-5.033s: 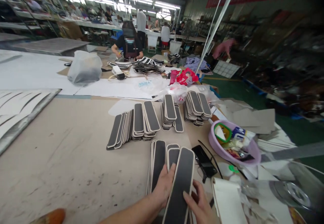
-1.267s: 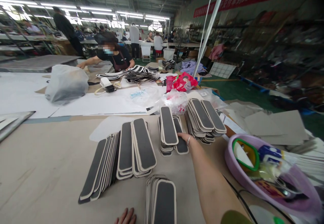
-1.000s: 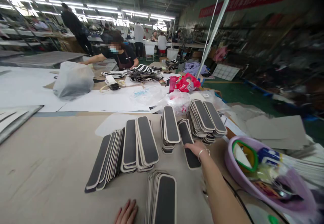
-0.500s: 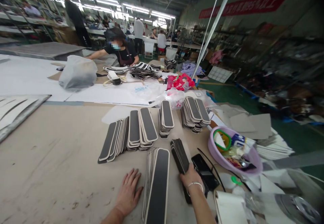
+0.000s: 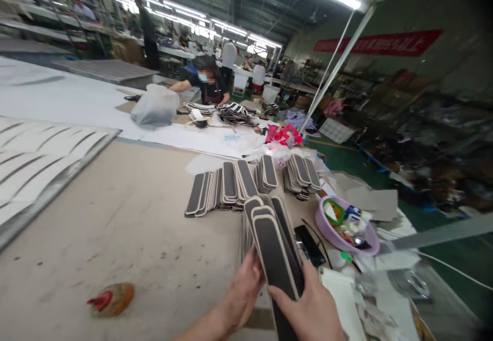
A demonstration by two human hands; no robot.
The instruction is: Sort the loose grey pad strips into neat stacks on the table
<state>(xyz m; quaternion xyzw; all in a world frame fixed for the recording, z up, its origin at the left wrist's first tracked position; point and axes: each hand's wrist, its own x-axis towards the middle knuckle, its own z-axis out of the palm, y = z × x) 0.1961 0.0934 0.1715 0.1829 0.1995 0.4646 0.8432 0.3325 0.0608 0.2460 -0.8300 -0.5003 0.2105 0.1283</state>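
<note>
A bundle of long, round-ended dark grey strips with cream borders [image 5: 271, 246] is held tilted in front of me. My right hand [image 5: 314, 305] grips its right side, thumb across the top strip. The fingers of my left hand [image 5: 244, 289] press against the bundle's left side and are partly hidden behind it. Beyond my hands stand several stacks of similar strips, among them a fanned left stack [image 5: 202, 192], a middle stack [image 5: 246, 179], a smaller stack [image 5: 267, 173] and a right stack [image 5: 300, 174].
A black phone [image 5: 310, 246] lies right of the bundle, near a purple basin [image 5: 321, 223] of small items. An orange-brown object with a red tip [image 5: 111, 300] rests on the table at front left. Across the table sits a masked co-worker [image 5: 211, 87] beside a plastic bag [image 5: 154, 107].
My left hand has left the tabletop and joined my right hand at a bundle of strips, now lifted. The view has swung left, bringing the red-tipped object into sight.
</note>
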